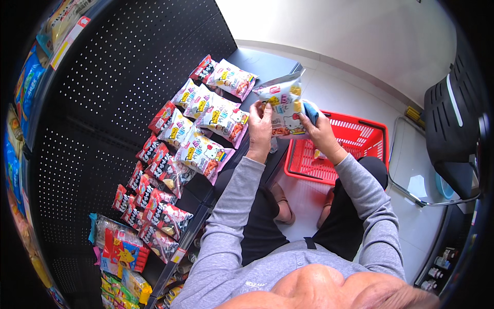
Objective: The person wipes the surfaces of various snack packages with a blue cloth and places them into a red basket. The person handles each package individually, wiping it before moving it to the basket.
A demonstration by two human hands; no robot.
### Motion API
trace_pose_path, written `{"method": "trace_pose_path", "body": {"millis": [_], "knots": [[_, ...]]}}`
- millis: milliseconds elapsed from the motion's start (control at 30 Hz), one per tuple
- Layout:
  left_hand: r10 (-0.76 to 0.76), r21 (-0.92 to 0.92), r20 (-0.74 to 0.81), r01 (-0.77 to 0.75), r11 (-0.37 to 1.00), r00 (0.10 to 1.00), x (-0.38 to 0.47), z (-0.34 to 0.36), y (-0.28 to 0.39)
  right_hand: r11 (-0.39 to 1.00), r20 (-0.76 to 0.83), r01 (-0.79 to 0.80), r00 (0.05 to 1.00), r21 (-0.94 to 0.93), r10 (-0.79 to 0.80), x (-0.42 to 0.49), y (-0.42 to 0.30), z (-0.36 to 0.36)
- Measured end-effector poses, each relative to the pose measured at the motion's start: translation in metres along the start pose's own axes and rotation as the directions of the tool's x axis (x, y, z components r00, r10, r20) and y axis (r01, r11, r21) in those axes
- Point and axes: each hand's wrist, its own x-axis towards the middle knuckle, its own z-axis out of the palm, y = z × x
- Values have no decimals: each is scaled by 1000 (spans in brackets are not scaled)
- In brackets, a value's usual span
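Between both hands I hold a white and pink snack bag [285, 110] with cartoon print, above the shelf's front edge. My left hand [261, 129] grips its left side, thumb on the front. On the right side, my right hand [321, 129] pinches the bag and also has a folded blue cloth [310, 112] against it. Matching snack bags [222, 119] lie in rows on the black shelf [266, 61] to the left. Below the right hand, a red plastic shopping basket [335, 179] stands on the floor, with a small packet [319, 154] inside it.
Red and black snack bags [166, 216] fill the nearer shelf, beside colourful packets [123, 255]. A perforated black back panel [115, 77] rises behind. At right stands a black chair [449, 127] with a metal frame. A white wall [339, 27] bounds the far side.
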Motion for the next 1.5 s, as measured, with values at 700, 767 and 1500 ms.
{"method": "trace_pose_path", "body": {"millis": [700, 767, 1500], "knots": [[84, -808, 574, 548, 214, 814, -6, -17, -68, 903, 102, 416, 908, -104, -407, -38, -9, 37], [55, -813, 560, 535, 232, 827, 7, -23, -67, 938, 118, 336, 931, 87, -344, -33, -8, 32], [-62, -355, 676, 398, 846, 734, -82, 53, 114, 616, -389, 96, 847, 782, 363, 43, 1, -69]]}}
